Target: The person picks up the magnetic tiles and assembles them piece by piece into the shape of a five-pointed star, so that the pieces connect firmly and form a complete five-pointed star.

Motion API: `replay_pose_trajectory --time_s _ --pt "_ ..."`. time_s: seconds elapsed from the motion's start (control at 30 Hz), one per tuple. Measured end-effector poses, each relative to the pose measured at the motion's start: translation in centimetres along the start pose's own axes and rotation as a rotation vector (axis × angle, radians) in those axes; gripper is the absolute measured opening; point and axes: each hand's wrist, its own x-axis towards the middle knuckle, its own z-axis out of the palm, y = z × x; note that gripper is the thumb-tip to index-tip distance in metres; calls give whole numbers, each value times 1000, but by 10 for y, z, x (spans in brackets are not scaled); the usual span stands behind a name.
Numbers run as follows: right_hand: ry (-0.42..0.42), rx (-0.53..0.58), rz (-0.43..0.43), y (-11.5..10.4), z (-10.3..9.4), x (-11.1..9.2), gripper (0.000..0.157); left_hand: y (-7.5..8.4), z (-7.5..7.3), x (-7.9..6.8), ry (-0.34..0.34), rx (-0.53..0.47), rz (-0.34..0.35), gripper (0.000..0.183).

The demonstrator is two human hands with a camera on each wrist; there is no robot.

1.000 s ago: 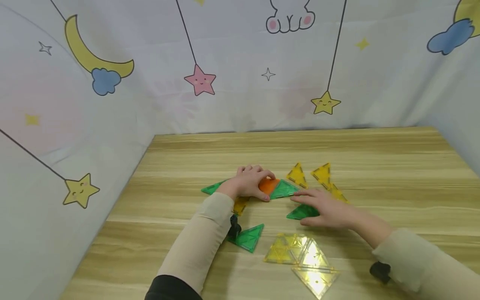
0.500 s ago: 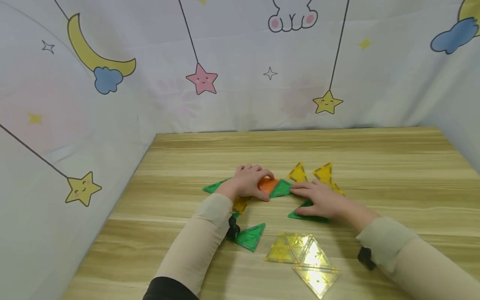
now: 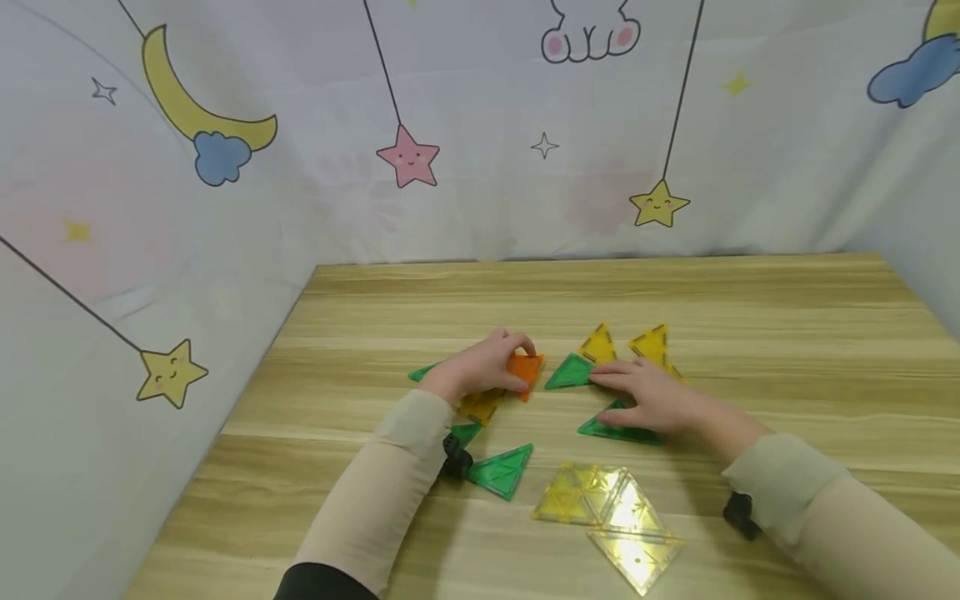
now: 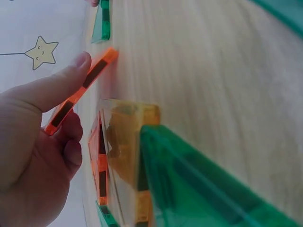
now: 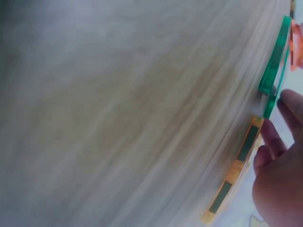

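Wood-grain table [image 3: 795, 325] | green tiles [image 3: 572, 372] | yellow tiles [image 3: 649, 344] | probably an orange tile [image 4: 101, 163]

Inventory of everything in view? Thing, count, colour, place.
Green tiles: 4+, green, near both hands
Amber tiles: 4+, amber, near both hands
Orange tiles: 2+, orange, at left hand
Pale-yellow tiles: several, yellow, joined, nearest head camera
Table: 1, wood-grain, under tiles
Backdrop: 1, white, moon-and-star print, behind table
Wrist devices: 2, black, at cuffs
Sleeves: 2, beige, on forearms
Left hand: 1, pinching orange tile
Right hand: 1, at a green tile
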Motion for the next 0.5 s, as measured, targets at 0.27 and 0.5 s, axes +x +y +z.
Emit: replay_pose_trajectory --time_s 0.27,0.5 --pt "6 38 -23 3 0 -9 66 -3 3 -3 -7 -80 34 34" --pt "7 11 -169 -8 2 -28 62 -6 5 -15 9 -146 54 27"
